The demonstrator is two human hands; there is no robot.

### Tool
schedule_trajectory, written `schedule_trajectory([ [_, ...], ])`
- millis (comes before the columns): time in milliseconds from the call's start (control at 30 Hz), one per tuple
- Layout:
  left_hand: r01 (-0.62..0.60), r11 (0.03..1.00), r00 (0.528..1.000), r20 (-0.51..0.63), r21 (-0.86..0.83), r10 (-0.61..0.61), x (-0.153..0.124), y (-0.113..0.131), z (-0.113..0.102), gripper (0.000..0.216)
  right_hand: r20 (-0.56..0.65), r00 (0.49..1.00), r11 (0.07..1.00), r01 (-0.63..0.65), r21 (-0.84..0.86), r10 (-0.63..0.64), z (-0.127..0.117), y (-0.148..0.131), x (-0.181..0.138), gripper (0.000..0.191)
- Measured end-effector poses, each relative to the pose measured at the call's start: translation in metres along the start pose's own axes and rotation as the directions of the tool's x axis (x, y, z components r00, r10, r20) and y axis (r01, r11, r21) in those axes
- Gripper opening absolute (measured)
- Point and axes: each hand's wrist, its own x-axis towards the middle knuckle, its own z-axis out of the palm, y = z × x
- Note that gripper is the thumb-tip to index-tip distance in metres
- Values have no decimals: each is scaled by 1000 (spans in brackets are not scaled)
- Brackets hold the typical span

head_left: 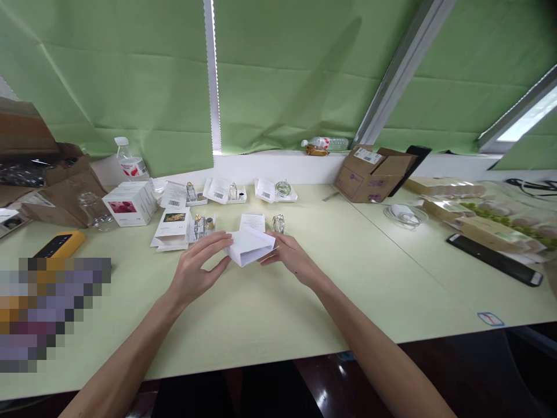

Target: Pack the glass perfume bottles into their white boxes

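Green blinds [282, 75] hang behind the pale table [270, 325]. A brown carton [361, 177] sits at the back, right of centre. Nearer the middle, the left hand [191, 276] holds the left side of a white box [249, 248] between fingers and thumb, while the right hand [298, 261] holds its right side (the box's open end faces the wearer). A small bottle [278, 223] sits just beyond the right hand.
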Motion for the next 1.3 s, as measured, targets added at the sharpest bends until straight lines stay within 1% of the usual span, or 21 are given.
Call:
schedule_trajectory([
  [67, -14, 1000, 1000, 14, 9, 14, 1, 0, 0, 26, 22, 999, 998, -28, 57, 26, 1, -5, -3, 48],
  [133, -15, 1000, 999, 33, 17, 14, 1, -1, 1, 25, 39, 999, 995, -32, 93, 28, 1, -9, -5, 51],
  [267, -51, 998, 997, 58, 31, 49, 1, -3, 2, 26, 70, 998, 991, -19, 130, 10, 1, -9, -6, 42],
  [400, -90, 994, 994, 72, 61, 86, -1, -7, 3, 28, 65, 998, 993, -22, 115, 14, -1, -6, -5, 36],
  [467, -84, 992, 995, 57, 97, 79, -1, -10, 4, 27, 66, 998, 995, -29, 100, 22, -2, -5, -5, 36],
  [567, -34, 988, 999, -23, 149, 38, -2, -14, 5, 27, 71, 997, 996, -37, 85, 31, -3, -5, -4, 39],
  [600, -15, 988, 999, -34, 153, 21, -2, -15, 5, 28, 73, 997, 996, -39, 83, 33, -3, -5, -4, 41],
  [667, 18, 992, 1000, 16, 127, -20, -3, -15, 5, 31, 81, 996, 996, -42, 78, 35, -2, -5, -4, 43],
  [733, 61, 995, 991, 117, 78, -69, -3, -13, 4, 35, 89, 995, 997, -42, 71, 35, -2, -5, -3, 43],
  [800, 125, 992, 975, 181, 26, -128, -3, -9, 4, 39, 95, 995, 997, -32, 69, 25, -2, -4, -3, 41],
  [900, 252, 965, 953, 193, -73, -235, -3, -4, 4, 39, 93, 996, 998, -11, 57, 5, -3, -2, -2, 37],
  [967, 346, 924, 928, 204, -160, -312, -1, -1, 5, 38, 85, 996, 1000, -3, 23, 1, -3, 0, -2, 34],
  [1067, 486, 829, 869, 247, -276, -428, 1, 0, 5, 42, 89, 996, 1000, 5, -25, -3, -2, 1, -2, 30],
  [1133, 556, 754, 829, 288, -350, -479, 3, 0, 5, 49, 99, 995, 999, 18, -32, -14, 0, 0, -3, 29],
  [1233, 624, 631, 781, 343, -461, -522, 5, 0, 5, 66, 85, 996, 999, 31, -19, -29, 2, -4, -4, 33],
  [1300, 651, 574, 756, 362, -497, -545, 7, 0, 4, 71, 73, 997, 999, 38, 13, -38, 3, -5, -5, 40],
])
